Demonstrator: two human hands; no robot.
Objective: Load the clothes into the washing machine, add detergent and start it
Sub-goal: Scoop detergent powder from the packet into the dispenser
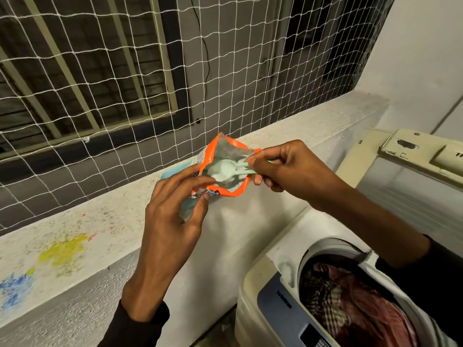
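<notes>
**Scoop in the pouch**

At frame centre, over the ledge [105, 216], the left hand [172, 216] grips the lower side of the open orange-rimmed pouch [225, 156]. Inside it lies a pale green scoop [226, 169], heaped with powder. The right hand [283, 166] pinches the scoop's handle at the pouch's right edge. Lower right, the washer [273, 291] stands open, clothes [350, 301] in its drum.

White netting [125, 58] over a barred window [82, 78] (paint-stained ledge [62, 249] below)
</notes>
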